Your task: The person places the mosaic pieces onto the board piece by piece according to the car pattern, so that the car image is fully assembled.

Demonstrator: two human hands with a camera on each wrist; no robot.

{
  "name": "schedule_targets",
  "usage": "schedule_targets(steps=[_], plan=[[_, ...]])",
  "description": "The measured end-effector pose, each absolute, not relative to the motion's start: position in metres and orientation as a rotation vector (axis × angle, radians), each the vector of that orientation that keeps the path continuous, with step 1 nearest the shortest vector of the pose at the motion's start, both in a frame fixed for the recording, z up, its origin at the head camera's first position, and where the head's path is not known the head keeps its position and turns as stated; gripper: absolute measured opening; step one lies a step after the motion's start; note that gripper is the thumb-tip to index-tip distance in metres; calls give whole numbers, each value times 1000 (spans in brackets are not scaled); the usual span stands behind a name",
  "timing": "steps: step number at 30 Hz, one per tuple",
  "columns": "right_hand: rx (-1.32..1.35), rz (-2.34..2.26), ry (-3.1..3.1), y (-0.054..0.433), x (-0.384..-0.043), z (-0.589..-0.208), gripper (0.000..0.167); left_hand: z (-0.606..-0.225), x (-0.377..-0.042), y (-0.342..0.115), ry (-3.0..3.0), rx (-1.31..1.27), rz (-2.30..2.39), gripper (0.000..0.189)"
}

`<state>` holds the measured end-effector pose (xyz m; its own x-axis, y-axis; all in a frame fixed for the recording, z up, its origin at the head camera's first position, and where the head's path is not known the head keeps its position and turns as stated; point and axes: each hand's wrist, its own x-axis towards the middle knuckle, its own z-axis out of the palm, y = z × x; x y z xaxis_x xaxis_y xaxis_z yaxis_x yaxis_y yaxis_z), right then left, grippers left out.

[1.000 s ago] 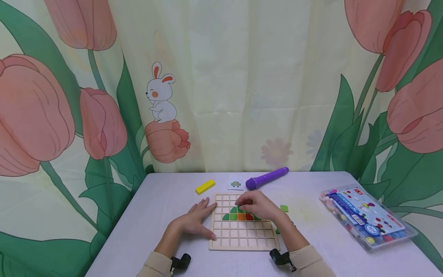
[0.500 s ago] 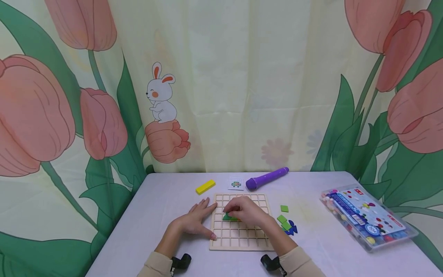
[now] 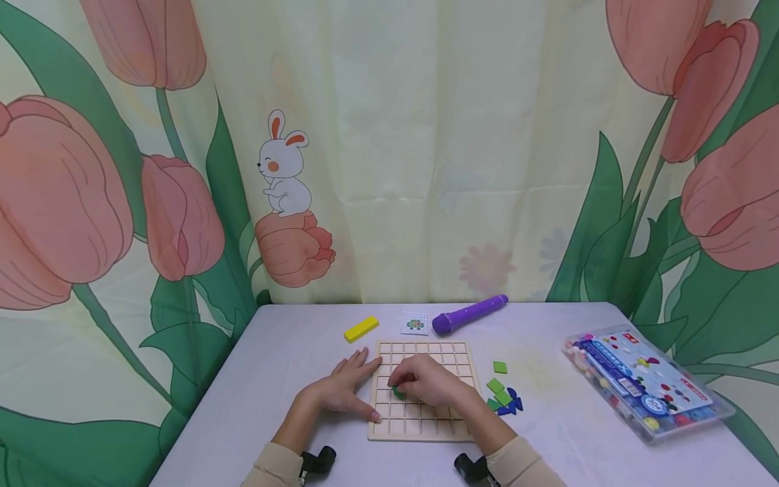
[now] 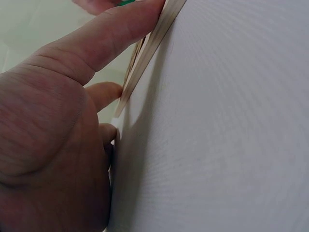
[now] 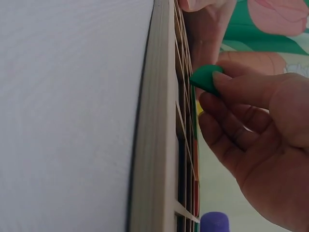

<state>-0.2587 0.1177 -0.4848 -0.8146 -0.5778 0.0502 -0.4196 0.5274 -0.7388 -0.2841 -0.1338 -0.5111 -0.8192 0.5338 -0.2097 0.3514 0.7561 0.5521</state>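
A wooden grid board (image 3: 426,427) lies on the white table, divided into small square cells. My left hand (image 3: 342,389) rests at its left edge, fingers spread and straight, thumb and fingertips touching the frame. Between thumb and fingers, my right hand (image 3: 429,380) pinches a green rounded tile (image 5: 205,79), held at the board's left part. In the right wrist view, orange and red tiles (image 5: 195,154) show in the board beyond the near edge. From the head view, the right hand hides the tiles in the board's middle.
Loose light green square tiles (image 3: 500,366) and dark blue pieces (image 3: 514,400) lie right of the board. Behind it are a yellow block (image 3: 361,329), a small picture card (image 3: 415,323) and a purple microphone (image 3: 468,315). A clear plastic case (image 3: 648,382) stands at the right.
My right hand has moved left and toward me across the board, carrying a green tile. The loose pieces on the right came into view. My left hand has stayed put.
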Motion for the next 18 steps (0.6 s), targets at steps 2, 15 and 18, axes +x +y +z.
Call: schedule_targets(steps=[2,15,18], plan=[[-837,-1151,2567,118,-259,-486,18,-512,-284,-134,2602,675,710,116],[-838,-1093,2595,115,-257,-484,17,-511,-283,-134,2600,654,719,116],[-838,-1081,2598,113,-257,-484,18,-510,-283,-134,2602,655,721,116]])
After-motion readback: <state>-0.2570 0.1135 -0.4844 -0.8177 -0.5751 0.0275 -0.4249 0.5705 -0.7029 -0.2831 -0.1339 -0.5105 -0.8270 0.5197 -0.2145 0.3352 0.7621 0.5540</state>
